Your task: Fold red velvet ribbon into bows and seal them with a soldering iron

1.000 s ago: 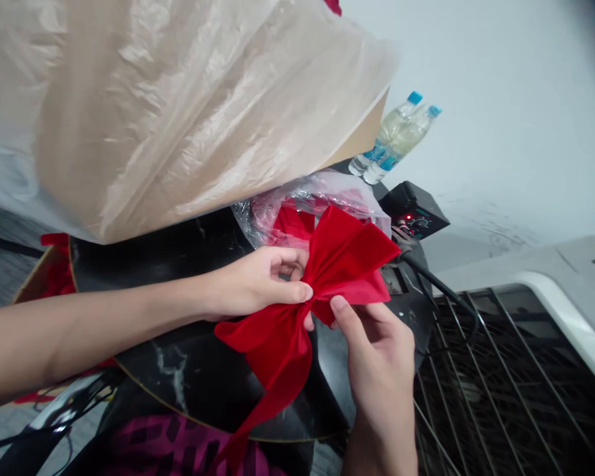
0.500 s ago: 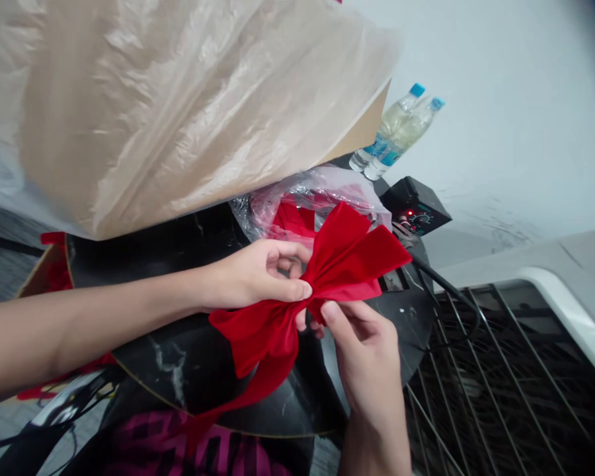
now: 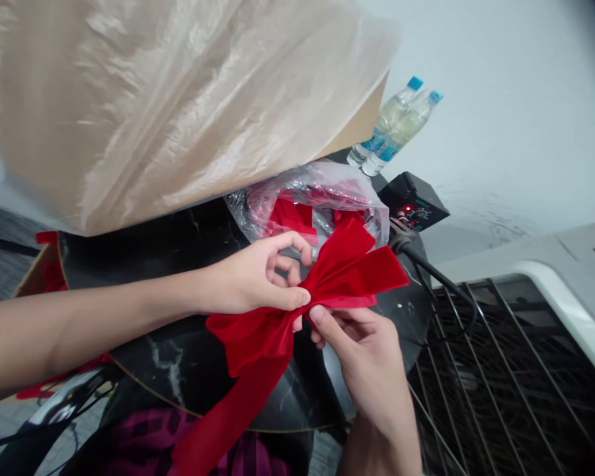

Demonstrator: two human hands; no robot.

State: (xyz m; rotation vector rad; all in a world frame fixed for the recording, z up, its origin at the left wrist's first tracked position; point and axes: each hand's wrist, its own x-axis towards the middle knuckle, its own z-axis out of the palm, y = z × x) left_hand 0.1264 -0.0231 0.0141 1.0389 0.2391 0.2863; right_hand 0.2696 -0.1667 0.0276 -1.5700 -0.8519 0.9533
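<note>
A red ribbon bow is held above a round black marbled table, its long tail hanging toward the front edge. My left hand pinches the bow's gathered centre between thumb and fingers, with its index finger curled above. Just to the right, my right hand grips the bow close to the centre, its thumb on top and other fingers partly hidden beneath. Behind the bow lies an open clear plastic bag with red ribbon pieces inside.
A large plastic-covered cardboard box fills the back left. Two bottles and a black control box with a red light stand at the back right. A white heater with a dark grille is at the right. Cables lie at lower left.
My right thumb has moved closer to my left thumb at the bow's centre. The upper loops have dropped slightly, and the tail hangs wider and flatter. My left index finger has lifted off the ribbon.
</note>
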